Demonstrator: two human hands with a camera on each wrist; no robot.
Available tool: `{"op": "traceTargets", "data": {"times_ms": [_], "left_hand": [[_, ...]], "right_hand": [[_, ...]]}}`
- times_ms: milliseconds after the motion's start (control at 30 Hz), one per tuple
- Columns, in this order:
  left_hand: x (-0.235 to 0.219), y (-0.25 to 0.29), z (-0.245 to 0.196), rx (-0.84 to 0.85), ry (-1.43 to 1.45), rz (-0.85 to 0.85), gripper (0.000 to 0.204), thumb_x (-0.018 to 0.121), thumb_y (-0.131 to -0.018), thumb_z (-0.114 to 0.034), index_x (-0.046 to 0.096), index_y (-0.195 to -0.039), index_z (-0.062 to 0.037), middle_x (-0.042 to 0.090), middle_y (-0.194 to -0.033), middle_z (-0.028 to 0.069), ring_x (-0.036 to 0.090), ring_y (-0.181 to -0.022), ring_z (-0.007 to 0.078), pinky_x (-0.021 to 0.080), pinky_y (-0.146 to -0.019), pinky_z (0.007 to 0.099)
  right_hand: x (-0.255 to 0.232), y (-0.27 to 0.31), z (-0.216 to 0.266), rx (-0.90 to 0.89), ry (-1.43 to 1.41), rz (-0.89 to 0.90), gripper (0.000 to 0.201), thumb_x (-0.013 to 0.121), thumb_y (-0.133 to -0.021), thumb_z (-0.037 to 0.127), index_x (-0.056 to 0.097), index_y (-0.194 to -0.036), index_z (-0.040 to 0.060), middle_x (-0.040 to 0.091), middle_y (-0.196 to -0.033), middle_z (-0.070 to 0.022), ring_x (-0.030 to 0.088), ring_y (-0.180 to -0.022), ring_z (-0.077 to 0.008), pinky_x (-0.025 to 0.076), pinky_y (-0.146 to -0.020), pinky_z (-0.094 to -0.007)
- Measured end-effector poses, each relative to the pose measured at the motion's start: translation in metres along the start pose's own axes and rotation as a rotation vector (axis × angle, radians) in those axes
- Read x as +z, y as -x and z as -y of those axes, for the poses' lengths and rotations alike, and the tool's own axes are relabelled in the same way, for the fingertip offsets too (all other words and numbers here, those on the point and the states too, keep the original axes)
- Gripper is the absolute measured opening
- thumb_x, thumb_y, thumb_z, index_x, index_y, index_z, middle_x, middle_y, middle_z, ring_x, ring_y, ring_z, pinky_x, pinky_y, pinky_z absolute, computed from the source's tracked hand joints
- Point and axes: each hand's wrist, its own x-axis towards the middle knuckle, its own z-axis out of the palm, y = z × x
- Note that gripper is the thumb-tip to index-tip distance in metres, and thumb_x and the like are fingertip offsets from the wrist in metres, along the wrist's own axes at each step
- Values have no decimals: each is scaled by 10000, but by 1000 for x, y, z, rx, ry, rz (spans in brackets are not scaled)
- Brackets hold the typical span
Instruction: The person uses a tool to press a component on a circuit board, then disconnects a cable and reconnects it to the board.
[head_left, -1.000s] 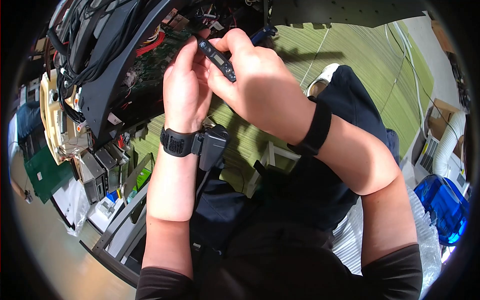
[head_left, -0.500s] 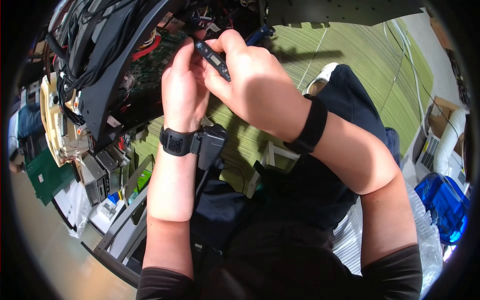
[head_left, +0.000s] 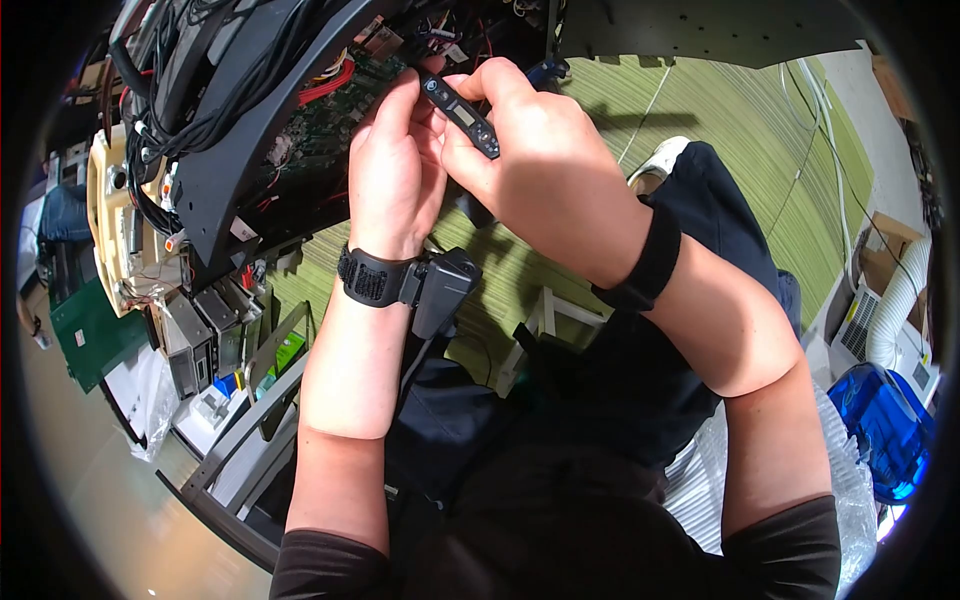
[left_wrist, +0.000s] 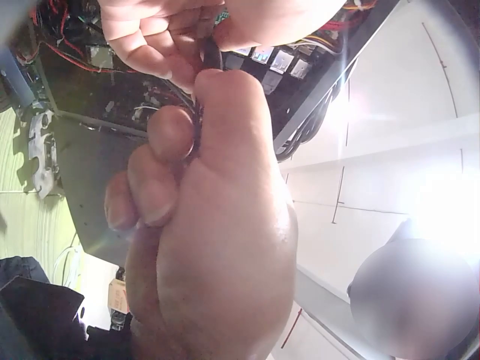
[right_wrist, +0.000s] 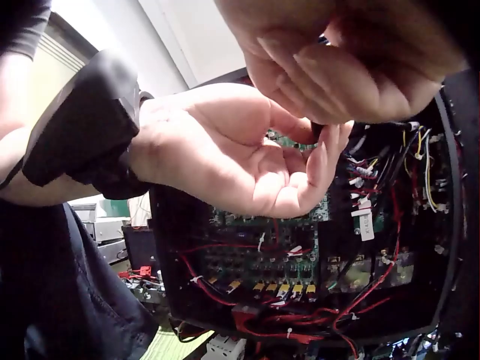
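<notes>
A slim black pen-shaped tool (head_left: 462,116), with a small display and buttons along its body, slants between my hands. My right hand (head_left: 555,170) grips its body between thumb and curled fingers. At the tool's far end, my left hand (head_left: 388,180) pinches with thumb and forefinger, its palm turned up. A dark end of the tool (left_wrist: 212,54) shows between both hands in the left wrist view; the tip itself is hidden by fingers. Just beyond the hands is an open black cabinet (head_left: 225,165) holding green circuit boards (right_wrist: 300,259) and red wires (right_wrist: 281,330).
Thick black cables (head_left: 165,130) hang along the cabinet's outer left. Metal box units (head_left: 190,335) and a green board (head_left: 95,335) stand at left. A dark perforated panel (head_left: 700,30) extends over the green floor (head_left: 720,110). A blue translucent object (head_left: 880,430) lies at right.
The head view has swung slightly, so cabinet and hands appear a little farther right. Both hands keep nearly the same hold on the pen-shaped tool.
</notes>
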Motion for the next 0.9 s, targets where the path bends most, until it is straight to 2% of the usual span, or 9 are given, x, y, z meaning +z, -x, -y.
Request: {"op": "traceTargets", "data": {"times_ms": [233, 400, 533, 900], "left_hand": [[-2, 2, 1, 7, -48, 14, 284, 455, -961, -171, 550, -1102, 56, 616, -856, 68, 570, -751, 107, 483, -731, 240], [1, 6, -4, 14, -101, 17, 285, 438, -962, -163, 529, -1114, 59, 649, -923, 135, 601, -773, 121, 497, -731, 246], [-1, 3, -1, 15, -89, 17, 279, 435, -961, -163, 532, -1104, 57, 651, -925, 140, 609, -784, 133, 506, -735, 254], [0, -2, -1, 10, -49, 25, 283, 433, -963, -162, 523, -1109, 63, 644, -937, 160, 623, -819, 169, 523, -764, 284]], "right_hand": [[3, 4, -2, -44, 43, -38, 291, 644, -823, 147, 527, -1011, -41, 621, -692, -193, 620, -616, -322, 483, -546, -363], [4, 5, 0, -40, 33, -40, 291, 646, -823, 151, 522, -1012, -31, 611, -666, -180, 609, -583, -314, 474, -531, -370], [6, 4, -3, -59, 59, -60, 296, 644, -825, 154, 518, -1020, -29, 603, -651, -173, 600, -566, -310, 467, -520, -367], [4, -1, -1, 46, 15, -2, 329, 631, -836, 189, 519, -1054, -30, 571, -619, -170, 582, -551, -297, 447, -525, -365]]}}
